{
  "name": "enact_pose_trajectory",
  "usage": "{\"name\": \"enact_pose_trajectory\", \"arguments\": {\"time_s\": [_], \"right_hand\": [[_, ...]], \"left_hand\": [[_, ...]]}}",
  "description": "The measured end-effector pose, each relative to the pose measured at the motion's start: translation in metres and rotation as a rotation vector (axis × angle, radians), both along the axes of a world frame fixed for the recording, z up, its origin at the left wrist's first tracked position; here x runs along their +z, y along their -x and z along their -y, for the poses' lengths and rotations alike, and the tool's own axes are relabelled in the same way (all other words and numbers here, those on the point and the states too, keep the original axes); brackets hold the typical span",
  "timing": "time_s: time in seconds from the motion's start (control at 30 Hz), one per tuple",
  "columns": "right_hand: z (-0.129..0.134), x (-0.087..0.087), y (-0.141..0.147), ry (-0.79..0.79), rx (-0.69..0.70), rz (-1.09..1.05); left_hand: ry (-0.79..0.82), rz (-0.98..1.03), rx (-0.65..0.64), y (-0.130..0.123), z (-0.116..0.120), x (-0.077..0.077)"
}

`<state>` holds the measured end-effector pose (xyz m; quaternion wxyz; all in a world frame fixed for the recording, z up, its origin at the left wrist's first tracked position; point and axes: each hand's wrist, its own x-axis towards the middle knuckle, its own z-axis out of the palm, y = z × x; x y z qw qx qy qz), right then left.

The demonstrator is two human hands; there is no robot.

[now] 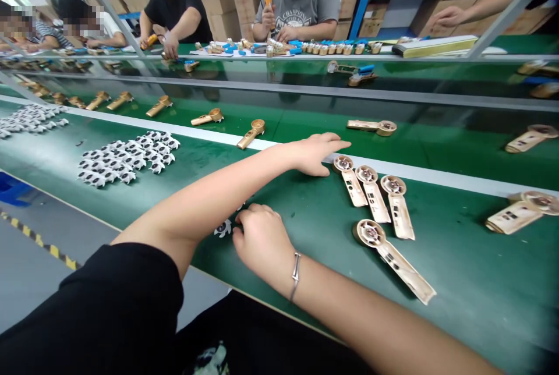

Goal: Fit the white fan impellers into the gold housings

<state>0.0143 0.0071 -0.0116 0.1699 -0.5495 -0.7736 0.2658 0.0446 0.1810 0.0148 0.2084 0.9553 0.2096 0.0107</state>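
My left hand [321,154] reaches over the white strip at the belt's edge, fingers spread and holding nothing visible. Just right of it, three gold handheld-fan housing halves [372,191] lie in a slanted row. A fourth housing half [393,258] rests nearer to me; white fan wheels show in the round heads. Under my left forearm, my right hand [264,241] is on the green bench with curled fingers. A white fan wheel [222,228] lies beside its fingertips. Whatever those fingers hold, if anything, is hidden.
Several white fan wheels [126,158] lie grouped at left, with more [28,119] beyond. Gold housings [251,133] are spaced along the green belt [297,124]. Across it, people work at a raised bench with small parts [336,48]. A metal post [502,17] slants at right.
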Motion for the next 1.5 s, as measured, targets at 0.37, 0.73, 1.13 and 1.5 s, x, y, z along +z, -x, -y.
{"name": "enact_pose_trajectory", "arguments": {"time_s": [0.37,0.73,1.13,1.5], "right_hand": [[-0.001,-0.008,-0.006,0.030,0.036,-0.122],[-0.005,-0.008,0.017,0.031,-0.046,-0.188],[0.004,0.043,-0.054,0.053,-0.288,-0.410],[0.020,0.046,-0.069,-0.020,-0.365,-0.486]], "left_hand": [[0.345,0.365,0.044,0.039,-0.025,0.000],[0.948,1.230,0.774,0.162,0.061,0.046],[1.114,0.839,0.718,0.181,0.154,-0.003],[0.930,0.708,0.568,0.164,0.157,0.007]]}}
